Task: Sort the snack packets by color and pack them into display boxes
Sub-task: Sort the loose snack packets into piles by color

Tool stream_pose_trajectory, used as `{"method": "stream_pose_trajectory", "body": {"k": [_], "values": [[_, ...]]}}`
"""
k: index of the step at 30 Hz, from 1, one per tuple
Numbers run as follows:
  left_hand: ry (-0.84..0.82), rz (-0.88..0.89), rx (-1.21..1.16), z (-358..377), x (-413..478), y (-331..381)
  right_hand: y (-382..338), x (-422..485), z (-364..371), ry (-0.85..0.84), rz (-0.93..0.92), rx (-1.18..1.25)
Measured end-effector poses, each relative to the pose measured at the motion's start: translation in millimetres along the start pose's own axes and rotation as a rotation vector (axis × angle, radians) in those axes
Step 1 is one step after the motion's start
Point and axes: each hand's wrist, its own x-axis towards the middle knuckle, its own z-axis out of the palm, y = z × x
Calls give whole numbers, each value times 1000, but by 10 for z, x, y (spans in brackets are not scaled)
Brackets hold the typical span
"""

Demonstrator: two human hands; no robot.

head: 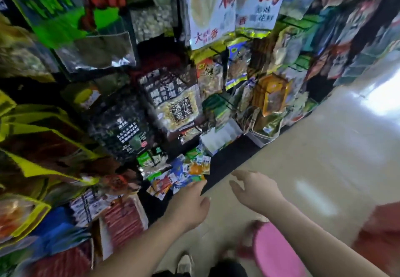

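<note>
I see the packets (184, 171) heaped low on the shelf (229, 162), touching or just ahead of my left hand (189, 204); its fingers are straight and grip nothing. My right hand (256, 191) hovers beside it over the floor (313, 157), fingers loosely spread, empty. The shelf's dark edge runs past both hands, with open floor to the right.

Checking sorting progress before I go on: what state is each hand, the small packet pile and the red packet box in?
left hand, open, fingers straight at the pile's edge
right hand, open, fingers spread, holding nothing
small packet pile, loose, colours mixed, unsorted
red packet box, open-topped, filled with red packets
</note>
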Motion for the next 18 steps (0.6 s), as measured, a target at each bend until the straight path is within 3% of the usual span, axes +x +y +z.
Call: {"method": "stream_pose_trajectory", "body": {"k": [8, 18], "values": [[138, -307, -203, 120, 785, 161, 380, 1479, -280, -142, -263, -54], [325, -473, -342, 257, 804, 138, 320, 1714, -231, -256, -341, 60]]}}
